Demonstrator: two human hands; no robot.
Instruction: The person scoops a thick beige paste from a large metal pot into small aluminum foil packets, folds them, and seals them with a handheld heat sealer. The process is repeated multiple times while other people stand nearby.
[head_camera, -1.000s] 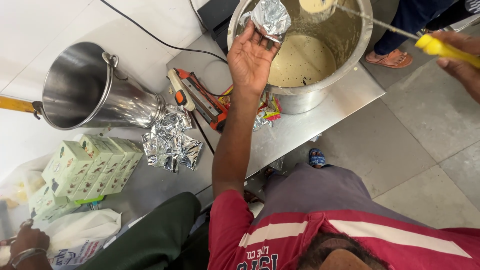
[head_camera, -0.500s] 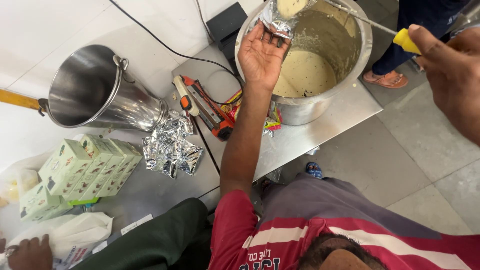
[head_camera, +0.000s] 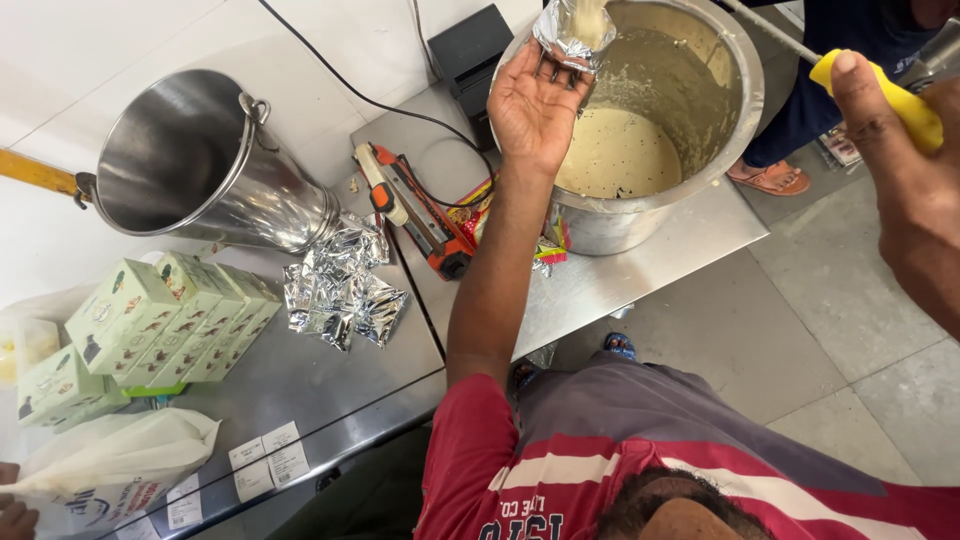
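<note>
Our right hand (head_camera: 900, 175) is at the right edge, fingers closed around the yellow handle (head_camera: 885, 95) of a long tool, thumb laid along the top of it. Its thin metal rod (head_camera: 770, 30) runs up-left over the big steel pot (head_camera: 735, 150), so the tool sits above the pot's right rim. The pot holds a pale cream batter, with smears up the inner wall. A co-worker in a red striped shirt reaches an arm across the steel table (head_camera: 650, 275). That co-worker's hand (head_camera: 530, 105) is palm up, fingers pinching an open foil pouch (head_camera: 572, 30) at the pot's left rim, with cream mix showing in the pouch mouth. At the bottom-left corner we see only a sliver of our left hand (head_camera: 12, 515), touching a white bag (head_camera: 110, 460) — we cannot tell its grip. Left of the pot lies an orange-and-black sealer (head_camera: 410, 210), with a black box (head_camera: 470, 50) behind it. Further left are loose empty foil pouches (head_camera: 340, 290), a tipped steel bucket (head_camera: 200, 170) and stacked green cartons (head_camera: 160, 320) — all well apart from the right hand.
</note>
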